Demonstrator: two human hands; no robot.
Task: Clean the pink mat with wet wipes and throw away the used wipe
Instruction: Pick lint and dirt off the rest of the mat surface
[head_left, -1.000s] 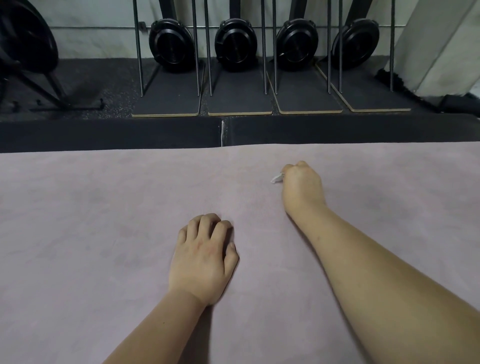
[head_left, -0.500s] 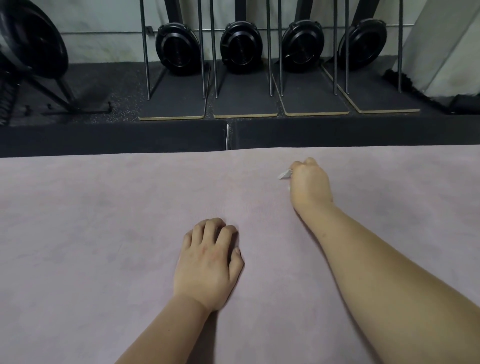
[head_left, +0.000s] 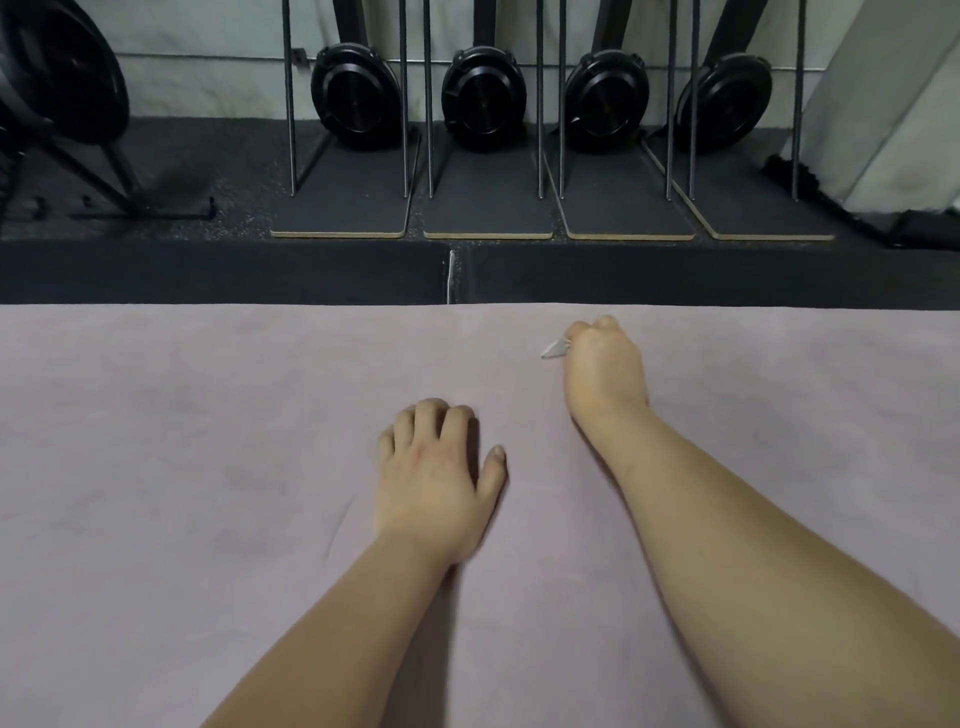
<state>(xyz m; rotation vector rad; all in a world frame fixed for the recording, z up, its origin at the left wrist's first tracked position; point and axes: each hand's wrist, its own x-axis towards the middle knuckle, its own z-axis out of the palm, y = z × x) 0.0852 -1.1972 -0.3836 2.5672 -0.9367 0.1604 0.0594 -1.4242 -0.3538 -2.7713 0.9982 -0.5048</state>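
Note:
The pink mat (head_left: 208, 441) fills the lower two thirds of the view, its far edge running straight across. My right hand (head_left: 602, 369) is fisted near that far edge, pressed on the mat and shut on a wet wipe (head_left: 553, 349); only a small grey-white corner of it sticks out to the left of the fist. My left hand (head_left: 434, 475) rests on the mat nearer to me, palm down, fingers curled under at the tips and thumb spread, holding nothing.
Beyond the mat lies a dark padded floor strip (head_left: 208, 273). Behind it stand several black base boards (head_left: 337, 208) with thin metal rods and black round machines (head_left: 356, 96). A black stand (head_left: 104, 171) is at far left, a pale panel (head_left: 883, 104) at far right.
My right hand with the wipe has shifted slightly right along the mat's far edge. My left hand has stayed put, its thumb spreading out a little.

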